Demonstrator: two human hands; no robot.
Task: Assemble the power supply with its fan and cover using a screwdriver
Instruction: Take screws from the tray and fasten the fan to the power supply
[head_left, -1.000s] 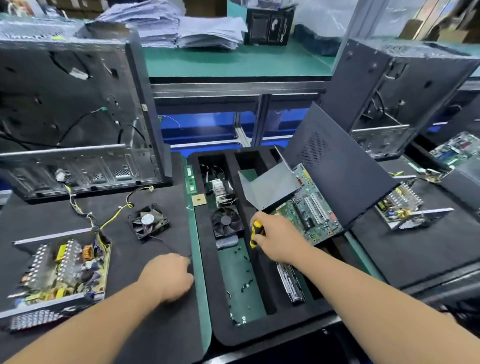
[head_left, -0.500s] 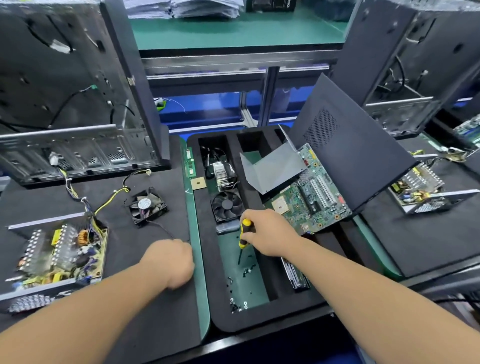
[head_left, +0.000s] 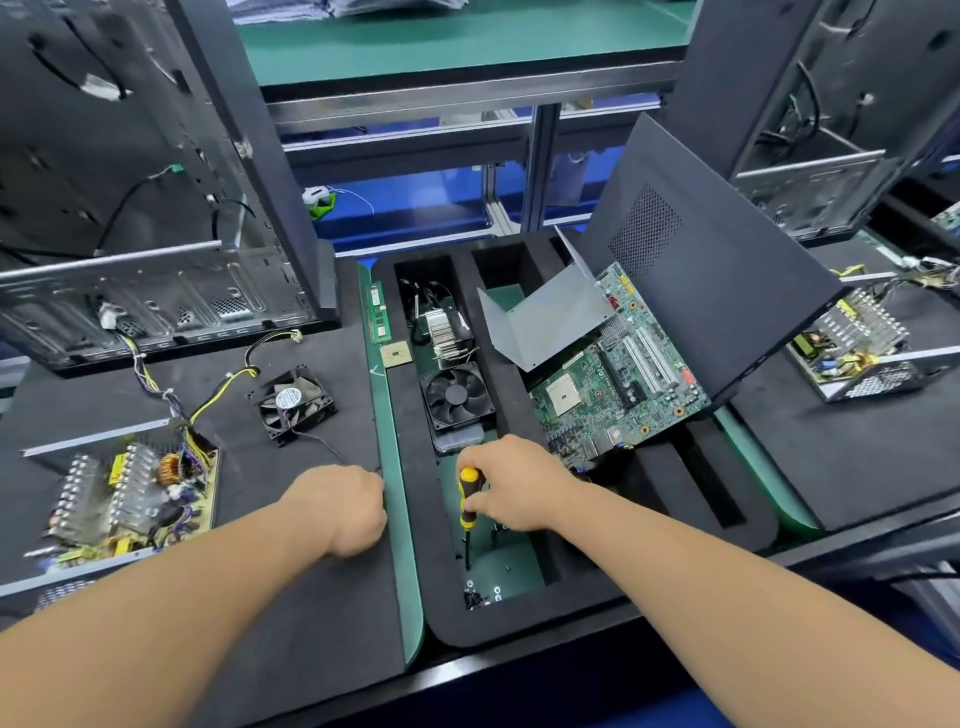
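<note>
Motherboard (head_left: 618, 384) and cooler fan (head_left: 456, 396) crowd foam tray (head_left: 524, 618) beside screwdriver (head_left: 467, 499)

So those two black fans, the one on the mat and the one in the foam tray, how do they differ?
The loose fan lies on the black mat beside the open power supply; the tray fan sits in a compartment of the foam tray. The loose fan has a round pale hub label and a trailing wire; the tray fan's hub is plain black. Both are square-framed, black, and lie flat.
</note>
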